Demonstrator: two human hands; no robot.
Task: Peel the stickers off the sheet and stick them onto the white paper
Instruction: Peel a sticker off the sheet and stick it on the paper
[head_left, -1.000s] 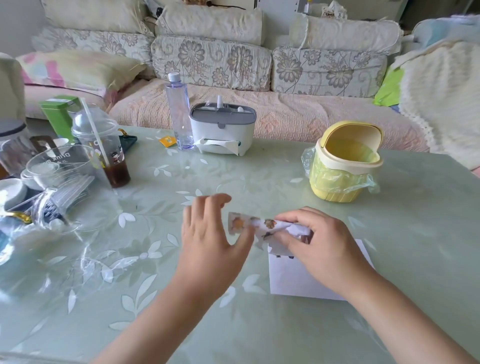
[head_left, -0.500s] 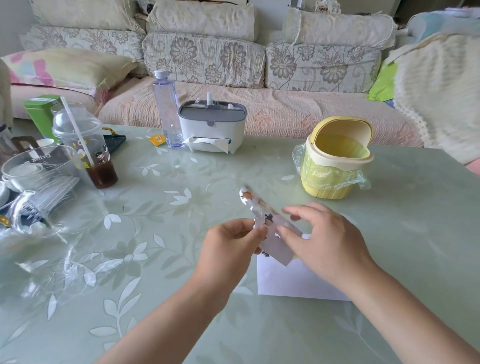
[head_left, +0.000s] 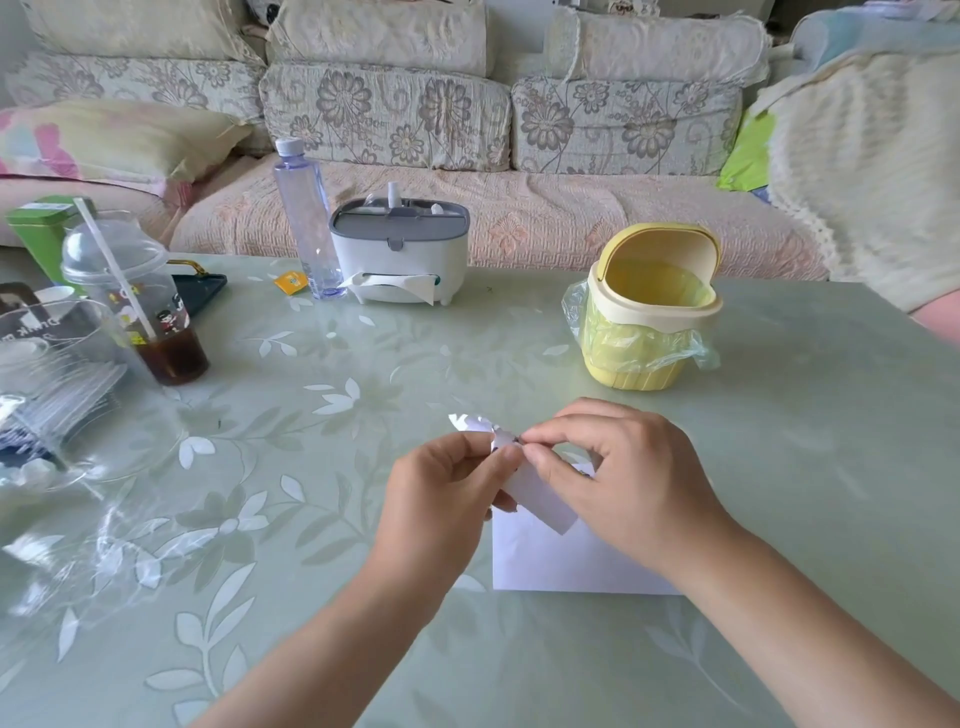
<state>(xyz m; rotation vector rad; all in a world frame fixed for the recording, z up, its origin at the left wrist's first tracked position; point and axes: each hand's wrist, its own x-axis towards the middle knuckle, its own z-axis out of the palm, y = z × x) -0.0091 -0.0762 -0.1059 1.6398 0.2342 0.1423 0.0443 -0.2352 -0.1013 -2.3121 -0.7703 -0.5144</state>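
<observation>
Your left hand (head_left: 447, 499) and right hand (head_left: 623, 483) both pinch the sticker sheet (head_left: 540, 501); peeling only begins, visible white paper (head_left: 571, 566) looks bare

Home living room, floral cushioned sofa (head_left: 467, 171), tissue box (head_left: 400, 254), yellow desktop bin (head_left: 649, 312) on table (head_left: 363, 519)

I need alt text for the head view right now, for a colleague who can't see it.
Both hands hold a small sticker sheet over a white paper on a pale green table: the left hand pinches it, the right hand picks at its upper part. A yellow bin, tissue box and bottle stand behind.
</observation>
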